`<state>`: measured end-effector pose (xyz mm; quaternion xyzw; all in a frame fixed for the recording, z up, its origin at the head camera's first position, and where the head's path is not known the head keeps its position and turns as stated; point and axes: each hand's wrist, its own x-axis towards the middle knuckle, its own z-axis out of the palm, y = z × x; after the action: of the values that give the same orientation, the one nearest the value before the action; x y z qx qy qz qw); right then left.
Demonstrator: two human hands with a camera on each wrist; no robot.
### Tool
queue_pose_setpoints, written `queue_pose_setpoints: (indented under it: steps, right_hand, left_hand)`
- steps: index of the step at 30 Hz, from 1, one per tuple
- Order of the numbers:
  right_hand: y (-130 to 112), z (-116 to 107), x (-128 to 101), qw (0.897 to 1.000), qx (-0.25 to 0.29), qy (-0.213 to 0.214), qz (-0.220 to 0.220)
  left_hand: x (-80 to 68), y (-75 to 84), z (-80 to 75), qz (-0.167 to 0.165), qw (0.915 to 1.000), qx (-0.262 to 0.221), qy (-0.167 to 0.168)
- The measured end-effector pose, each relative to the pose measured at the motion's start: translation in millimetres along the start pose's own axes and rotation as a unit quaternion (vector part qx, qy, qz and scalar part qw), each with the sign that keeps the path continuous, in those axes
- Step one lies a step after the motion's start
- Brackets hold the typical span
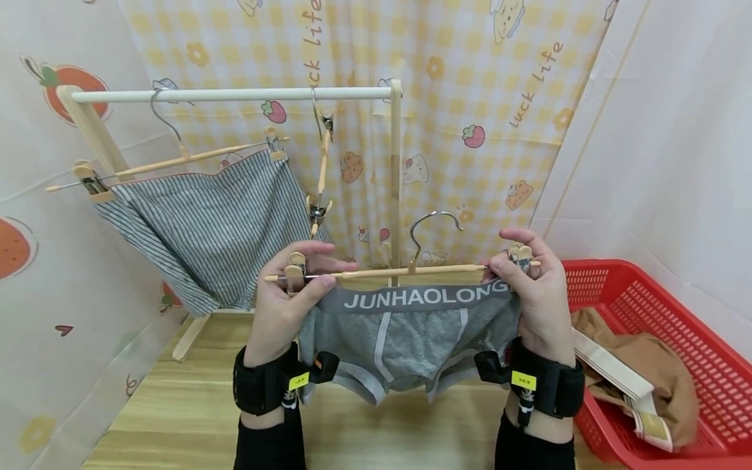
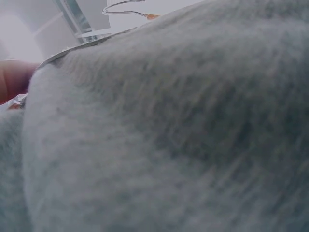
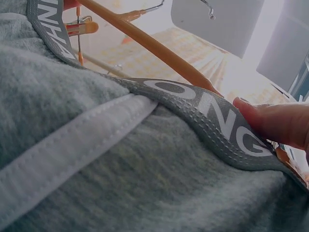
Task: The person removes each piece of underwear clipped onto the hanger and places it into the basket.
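Grey boxer briefs with a lettered waistband hang spread between both hands, just below a wooden clip hanger with a metal hook. At the hanger's left end, my left hand grips the bar beside a clip, thumb at the waistband corner. My right hand pinches the other end by the right clip. In the right wrist view its thumb lies against the waistband. Grey cloth fills most of the left wrist view. Whether either clip bites the waistband, I cannot tell.
Behind stands a rack with a white rail. Striped shorts are clipped to a hanger on it, and another clip hanger hangs edge-on. A red basket at the right holds brown clothing. Below is a wooden tabletop.
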<state>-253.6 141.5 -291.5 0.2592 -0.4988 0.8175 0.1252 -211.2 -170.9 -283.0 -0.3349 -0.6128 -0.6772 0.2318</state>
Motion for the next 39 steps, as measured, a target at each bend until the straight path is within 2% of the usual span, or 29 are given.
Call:
queue_pose_setpoints:
  steps: [6, 11, 22, 28, 32, 36, 39]
  right_hand:
    - [-0.6, 0.4, 1.3, 1.000, -0.005, 0.010, 0.002]
    - [-1.5, 1.9, 2.1, 1.000, -0.014, 0.016, 0.009]
    - [-3.8, 2.0, 1.6, 0.997, -0.074, 0.004, 0.037]
    - [-2.0, -0.3, 1.9, 0.987, -0.133, 0.013, 0.085]
    - [-1.2, -0.7, 0.6, 0.983, -0.144, 0.017, 0.116]
    - [0.3, 0.3, 0.8, 0.987, -0.138, 0.017, 0.075]
    - [1.4, -0.5, 1.8, 0.994, -0.105, -0.001, 0.037]
  left_hand:
    - [0.7, -1.3, 1.3, 0.004, 0.9998, -0.009, 0.018]
    - [1.7, -0.3, 2.8, 0.027, 0.9988, -0.034, 0.024]
    - [2.3, 0.0, 3.4, 0.051, 0.9971, -0.040, 0.040]
    - [2.0, 0.2, 3.8, 0.051, 0.9963, -0.043, 0.054]
    - [2.0, 0.4, 3.3, 0.051, 0.9947, -0.051, 0.073]
    - [2.5, 0.0, 3.2, 0.050, 0.9928, -0.067, 0.086]
    - [2.8, -0.8, 3.3, 0.053, 0.9919, -0.072, 0.090]
